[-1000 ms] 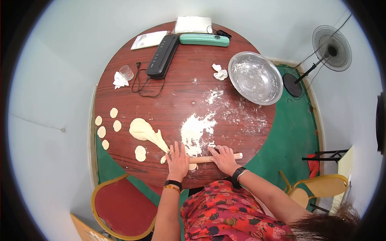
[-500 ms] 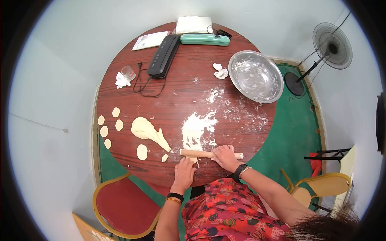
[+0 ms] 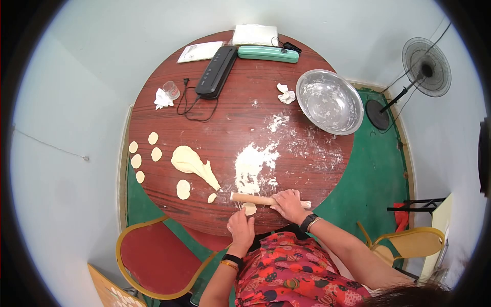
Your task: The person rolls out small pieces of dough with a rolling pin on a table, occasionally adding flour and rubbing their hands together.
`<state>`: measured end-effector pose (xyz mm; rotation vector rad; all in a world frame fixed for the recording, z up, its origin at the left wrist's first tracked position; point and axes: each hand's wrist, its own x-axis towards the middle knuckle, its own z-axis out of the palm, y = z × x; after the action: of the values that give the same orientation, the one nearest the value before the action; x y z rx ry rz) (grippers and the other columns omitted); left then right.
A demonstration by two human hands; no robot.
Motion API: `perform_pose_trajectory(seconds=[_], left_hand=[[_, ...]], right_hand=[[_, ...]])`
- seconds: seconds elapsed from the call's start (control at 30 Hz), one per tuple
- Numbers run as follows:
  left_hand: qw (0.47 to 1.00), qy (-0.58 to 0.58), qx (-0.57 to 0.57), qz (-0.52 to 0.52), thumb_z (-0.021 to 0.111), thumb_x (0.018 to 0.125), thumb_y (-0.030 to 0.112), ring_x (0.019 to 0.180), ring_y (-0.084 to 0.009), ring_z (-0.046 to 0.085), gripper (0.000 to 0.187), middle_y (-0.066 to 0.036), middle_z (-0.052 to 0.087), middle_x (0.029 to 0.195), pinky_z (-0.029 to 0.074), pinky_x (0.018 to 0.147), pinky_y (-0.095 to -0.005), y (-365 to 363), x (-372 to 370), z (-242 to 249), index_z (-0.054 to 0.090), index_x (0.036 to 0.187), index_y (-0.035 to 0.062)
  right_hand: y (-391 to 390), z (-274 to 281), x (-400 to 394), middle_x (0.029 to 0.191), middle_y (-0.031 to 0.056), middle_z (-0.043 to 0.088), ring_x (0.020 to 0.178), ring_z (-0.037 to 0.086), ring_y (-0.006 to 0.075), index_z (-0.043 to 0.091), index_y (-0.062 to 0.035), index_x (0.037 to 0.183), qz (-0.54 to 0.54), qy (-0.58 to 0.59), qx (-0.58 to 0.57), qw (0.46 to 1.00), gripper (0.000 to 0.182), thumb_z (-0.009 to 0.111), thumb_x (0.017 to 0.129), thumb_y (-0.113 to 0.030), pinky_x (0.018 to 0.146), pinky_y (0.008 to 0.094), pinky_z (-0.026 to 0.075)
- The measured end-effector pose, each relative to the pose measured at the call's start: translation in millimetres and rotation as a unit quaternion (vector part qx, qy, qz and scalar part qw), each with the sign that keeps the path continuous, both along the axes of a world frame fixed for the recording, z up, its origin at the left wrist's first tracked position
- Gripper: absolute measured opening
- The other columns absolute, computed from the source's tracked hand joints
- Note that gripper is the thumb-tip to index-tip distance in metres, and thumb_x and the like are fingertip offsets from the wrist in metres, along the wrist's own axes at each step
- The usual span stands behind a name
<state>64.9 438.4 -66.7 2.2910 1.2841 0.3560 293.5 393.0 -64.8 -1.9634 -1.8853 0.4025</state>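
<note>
My right hand (image 3: 289, 205) is closed over the right part of a wooden rolling pin (image 3: 253, 198), which lies across the table's near side. Just below the pin is a small flat dough round (image 3: 249, 209). My left hand (image 3: 241, 228) has its fingertips at the left edge of that round, apparently pinching it. To the left are a tiny dough piece (image 3: 211, 198), a large dough lump (image 3: 188, 160) with a drawn-out tail, and another flat dough round (image 3: 183, 189). White flour (image 3: 249, 166) is spread beyond the pin.
Several dough rounds (image 3: 136, 160) lie at the table's left edge. A metal basin (image 3: 330, 102) stands at the right. Farther back are a black sealer-like device (image 3: 217, 72) with a cord, a green device (image 3: 268, 53) and a glass (image 3: 171, 90). A red chair (image 3: 159, 259) is at lower left.
My left hand has shifted down and right, and the dough round now shows clear of the pin, where it was partly under it. My right hand still holds the pin. The whole view has shifted slightly.
</note>
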Motion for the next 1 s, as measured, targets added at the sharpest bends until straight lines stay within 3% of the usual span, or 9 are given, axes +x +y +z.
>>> perform_pose_trajectory(seconds=[0.07,0.17,0.2,0.3,0.5,0.6,0.8,0.93,1.0], left_hand=[[0.999,-0.022,0.028,0.039,0.057,0.092,0.023,0.121,-0.0387,0.042,0.053,-0.019,0.046,0.131,0.031,0.098,-0.0553,8,-6,10,0.042,0.137,-0.0008],[0.999,0.002,0.036,0.004,0.056,0.092,0.022,0.127,-0.0386,0.039,0.053,-0.019,0.044,0.136,0.029,0.101,-0.0554,26,-10,13,0.042,0.138,-0.0006],[0.998,0.051,-0.005,-0.023,0.055,0.093,0.029,0.138,-0.0388,0.03,0.06,-0.018,0.035,0.149,0.026,0.106,-0.0572,33,-11,12,0.037,0.143,0.001],[0.982,0.152,-0.047,-0.105,0.052,0.095,0.033,0.144,-0.0374,0.022,0.064,-0.016,0.028,0.155,0.022,0.11,-0.0608,45,-13,4,0.031,0.147,0.0024],[0.972,0.201,-0.034,-0.118,0.048,0.096,0.034,0.146,-0.0363,0.018,0.066,-0.013,0.019,0.16,0.017,0.112,-0.0638,58,-3,5,0.025,0.151,0.0044],[0.966,0.219,-0.036,-0.132,0.047,0.097,0.033,0.146,-0.0361,0.016,0.066,-0.012,0.017,0.16,0.017,0.112,-0.0643,75,8,10,0.024,0.151,0.0053],[0.964,0.224,-0.019,-0.14,0.044,0.098,0.035,0.147,-0.0344,0.014,0.063,-0.012,0.015,0.161,0.015,0.113,-0.0639,101,23,7,0.024,0.153,0.0106],[0.968,0.211,-0.019,-0.134,0.042,0.098,0.036,0.147,-0.0378,0.013,0.065,-0.015,0.012,0.161,0.013,0.113,-0.065,118,34,3,0.021,0.153,0.008],[0.971,0.207,-0.021,-0.122,0.044,0.098,0.034,0.147,-0.0378,0.012,0.066,-0.015,0.011,0.161,0.013,0.113,-0.0651,122,40,3,0.021,0.153,0.0066]], right_hand=[[-6,1,-2,0.101,0.0045,0.06,0.099,0.052,0.0261,0.061,-0.013,0.113,0.031,-0.01,-0.006,0.999,0.034,0.067,0.086,-0.033,0.089,0.0461,0.035],[-15,-4,-4,0.1,0.0038,0.06,0.099,0.052,0.0256,0.06,-0.0133,0.113,0.068,-0.019,0.008,0.997,0.034,0.067,0.086,-0.033,0.088,0.0462,0.035],[-18,-3,-5,0.1,0.0032,0.06,0.098,0.052,0.0257,0.06,-0.0135,0.113,0.075,-0.019,-0.009,0.997,0.033,0.066,0.086,-0.032,0.089,0.0461,0.035],[-25,-5,-7,0.104,0.0036,0.059,0.101,0.051,0.0252,0.059,-0.0131,0.119,0.076,-0.028,-0.036,0.996,0.037,0.065,0.088,-0.031,0.09,0.0459,0.035],[-20,8,-16,0.123,0.0079,0.053,0.114,0.047,0.0283,0.047,-0.0146,0.141,-0.002,-0.109,-0.038,0.993,0.055,0.061,0.09,-0.033,0.1,0.0514,0.032],[-10,3,-15,0.129,0.0094,0.051,0.119,0.044,0.0313,0.044,-0.0156,0.143,-0.028,-0.113,-0.043,0.992,0.057,0.059,0.091,-0.033,0.103,0.0537,0.031],[7,0,-7,0.131,0.0096,0.048,0.12,0.043,0.0318,0.046,-0.0164,0.14,-0.057,-0.103,-0.043,0.992,0.051,0.059,0.092,-0.031,0.1,0.0513,0.033],[22,-5,-2,0.119,0.0082,0.05,0.108,0.047,0.0282,0.052,-0.0169,0.132,-0.096,-0.085,-0.017,0.992,0.047,0.061,0.09,-0.035,0.089,0.0451,0.035],[23,-6,4,0.114,0.0068,0.053,0.105,0.048,0.0273,0.055,-0.0161,0.127,-0.062,-0.049,-0.001,0.997,0.046,0.064,0.087,-0.037,0.089,0.0444,0.036]])
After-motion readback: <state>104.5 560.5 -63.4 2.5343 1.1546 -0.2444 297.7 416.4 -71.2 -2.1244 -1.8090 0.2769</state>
